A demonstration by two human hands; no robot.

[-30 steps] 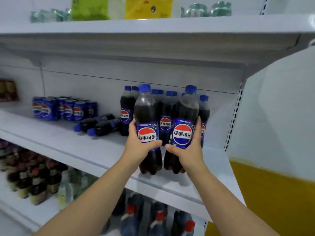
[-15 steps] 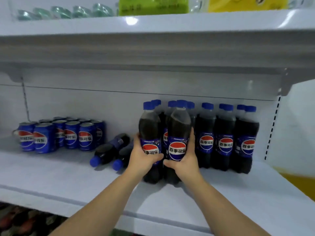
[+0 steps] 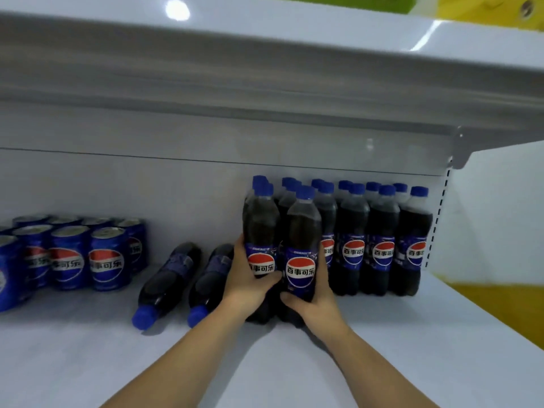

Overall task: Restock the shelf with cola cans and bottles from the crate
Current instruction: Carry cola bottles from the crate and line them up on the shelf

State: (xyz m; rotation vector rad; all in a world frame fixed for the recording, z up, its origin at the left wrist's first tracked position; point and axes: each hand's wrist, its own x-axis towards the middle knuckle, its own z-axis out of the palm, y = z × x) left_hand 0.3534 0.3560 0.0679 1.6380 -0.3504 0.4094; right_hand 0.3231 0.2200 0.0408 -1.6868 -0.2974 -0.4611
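Two upright cola bottles with blue caps stand side by side on the white shelf [image 3: 88, 357]. My left hand [image 3: 248, 285] grips the left cola bottle [image 3: 260, 228] around its label. My right hand [image 3: 316, 301] grips the right cola bottle [image 3: 303, 231] low on its side. Both bottles stand at the left end of a row of upright cola bottles [image 3: 382, 240] against the back wall. The crate is out of view.
Two cola bottles [image 3: 167, 281] lie on their sides just left of my hands, caps toward me. Several blue cola cans [image 3: 70, 254] stand at the far left. The upper shelf [image 3: 265, 69] hangs low overhead. A white side panel [image 3: 497, 207] closes the right end.
Both hands have carried the two bottles from the shelf's front edge back against the standing row. The view has come closer and lower to the shelf.
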